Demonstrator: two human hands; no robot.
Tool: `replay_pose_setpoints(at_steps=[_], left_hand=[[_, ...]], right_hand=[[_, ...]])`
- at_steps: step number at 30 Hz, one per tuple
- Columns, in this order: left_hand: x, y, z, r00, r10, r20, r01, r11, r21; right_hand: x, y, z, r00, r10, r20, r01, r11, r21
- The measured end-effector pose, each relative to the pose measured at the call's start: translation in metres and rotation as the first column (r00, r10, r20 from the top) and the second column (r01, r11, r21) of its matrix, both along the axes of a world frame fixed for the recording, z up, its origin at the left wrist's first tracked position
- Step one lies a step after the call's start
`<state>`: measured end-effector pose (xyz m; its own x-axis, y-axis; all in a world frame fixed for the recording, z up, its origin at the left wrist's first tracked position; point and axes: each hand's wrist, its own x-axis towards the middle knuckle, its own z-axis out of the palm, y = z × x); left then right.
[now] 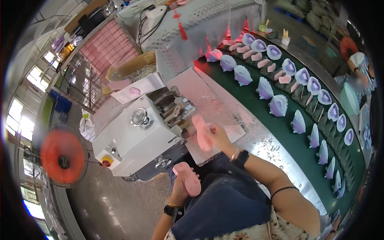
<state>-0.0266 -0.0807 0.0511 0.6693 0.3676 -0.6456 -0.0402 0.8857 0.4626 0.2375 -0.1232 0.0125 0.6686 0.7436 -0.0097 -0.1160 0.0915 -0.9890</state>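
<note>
My right hand (pixel 221 139) is closed on the edge of a pink shoe sole (pixel 201 129), held up over the dusty worktop beside a white bench machine (pixel 132 134). Lower down, near my lap, my left hand (pixel 178 191) wraps round another pink sole piece (pixel 192 185), with small darker spots on its face. It looks thick, and whether it is one sole or a stack I cannot tell. The machine's metal working head (pixel 176 110) lies just left of the sole in my right hand.
A green conveyor belt (pixel 294 134) curves along my right, carrying purple and white shoe uppers (pixel 278 105) and pink soles (pixel 285 79). At left stands an orange fan (pixel 63 154). A cardboard box (pixel 140 66) sits behind the machine. Another person (pixel 362 70) is at far right.
</note>
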Motion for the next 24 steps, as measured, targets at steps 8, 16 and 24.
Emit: replay_pose_setpoints(at_steps=[8,16,24], left_hand=[[-0.013,-0.002,0.010,0.999,0.016,0.028,-0.017,1.000,0.025],[-0.030,-0.008,0.011,0.995,0.096,-0.025,-0.095,0.995,0.026],[-0.026,-0.009,0.025,0.986,0.099,-0.132,-0.071,0.977,0.199]], right_hand=[[0.062,0.070,0.012,0.923,-0.085,0.374,0.190,0.949,-0.253],[0.074,0.076,0.039,0.577,-0.052,0.815,0.418,0.876,-0.241],[0.077,0.124,0.027,0.858,-0.346,0.380,0.440,0.877,-0.193]])
